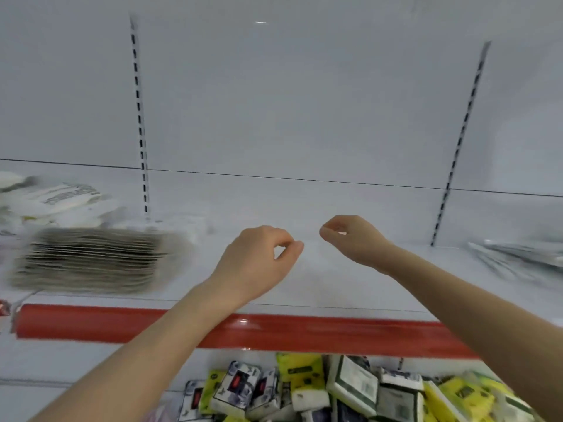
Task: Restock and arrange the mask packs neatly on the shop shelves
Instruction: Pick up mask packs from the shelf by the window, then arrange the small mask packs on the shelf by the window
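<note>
A thick stack of grey-edged mask packs lies flat on the white shelf at the left. Behind it lie loose white packs with print. More flat packs lie at the shelf's right end, blurred. My left hand hovers over the shelf's middle, fingers loosely curled with thumb near forefinger, holding nothing. My right hand hangs a little further back and to the right, also loosely curled and holding nothing. Neither hand touches a pack.
A red price strip runs along the shelf's front edge. Below it sits a heap of small yellow, white and dark tissue packets. Two slotted uprights stand against the white back wall.
</note>
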`<state>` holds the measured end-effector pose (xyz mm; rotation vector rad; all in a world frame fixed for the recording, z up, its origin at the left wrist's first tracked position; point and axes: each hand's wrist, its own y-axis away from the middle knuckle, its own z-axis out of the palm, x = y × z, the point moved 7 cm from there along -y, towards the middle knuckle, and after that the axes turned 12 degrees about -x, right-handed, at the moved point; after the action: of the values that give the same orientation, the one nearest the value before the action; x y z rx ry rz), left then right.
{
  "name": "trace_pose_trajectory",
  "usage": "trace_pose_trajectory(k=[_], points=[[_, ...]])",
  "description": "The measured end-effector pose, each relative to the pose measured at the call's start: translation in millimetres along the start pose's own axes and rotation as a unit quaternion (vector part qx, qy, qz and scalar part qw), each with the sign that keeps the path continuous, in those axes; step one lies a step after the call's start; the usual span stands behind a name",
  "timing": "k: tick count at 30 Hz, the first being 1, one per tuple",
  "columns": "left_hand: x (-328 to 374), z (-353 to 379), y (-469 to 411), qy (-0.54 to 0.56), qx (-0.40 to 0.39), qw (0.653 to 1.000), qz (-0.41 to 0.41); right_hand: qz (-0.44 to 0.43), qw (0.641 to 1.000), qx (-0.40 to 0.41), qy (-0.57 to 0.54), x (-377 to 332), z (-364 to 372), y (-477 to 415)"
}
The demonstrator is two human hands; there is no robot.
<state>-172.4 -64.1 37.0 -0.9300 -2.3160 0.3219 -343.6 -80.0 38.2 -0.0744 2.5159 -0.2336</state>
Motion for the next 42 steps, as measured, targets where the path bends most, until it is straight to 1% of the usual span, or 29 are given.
trace_pose_trajectory(k=[5,10,13,16,21,24,26,29,33,35,38,40,41,42], points=[[102,88,-32,0.050,-0.066,0.995,0.064,0.073,0.993,0.039,0.083,103,-81,75],[201,164,-49,0.074,-0.116,0.983,0.123,0.128,0.982,0.086,0.113,187,-157,148],[244,198,-63,0.064,-0.151,0.976,0.142,0.167,0.974,0.098,0.119,228,-191,180],[270,219,-83,0.046,-0.169,0.973,0.149,0.187,0.968,0.109,0.123,262,-217,200],[286,240,-118,-0.007,-0.192,0.970,0.150,0.189,0.963,0.132,0.141,300,-245,196],[285,242,-141,-0.022,-0.187,0.971,0.144,0.189,0.954,0.127,0.195,313,-255,174],[284,242,-156,-0.031,-0.183,0.973,0.140,0.183,0.948,0.107,0.236,319,-259,154],[282,241,-175,-0.048,-0.175,0.974,0.136,0.180,0.930,0.073,0.313,330,-265,121],[273,248,-193,-0.039,-0.177,0.975,0.127,0.221,0.889,-0.036,0.400,357,-256,91],[271,253,-199,-0.020,-0.181,0.975,0.124,0.221,0.888,-0.035,0.402,363,-258,86],[267,257,-209,0.021,-0.191,0.978,0.077,0.169,0.909,0.029,0.379,355,-271,86],[262,260,-217,0.113,-0.198,0.974,0.015,0.127,0.921,0.069,0.361,342,-278,87],[259,263,-220,0.182,-0.203,0.962,-0.027,0.105,0.929,0.089,0.343,334,-281,87],[256,267,-222,0.251,-0.208,0.942,-0.075,0.081,0.935,0.112,0.328,327,-284,88]])
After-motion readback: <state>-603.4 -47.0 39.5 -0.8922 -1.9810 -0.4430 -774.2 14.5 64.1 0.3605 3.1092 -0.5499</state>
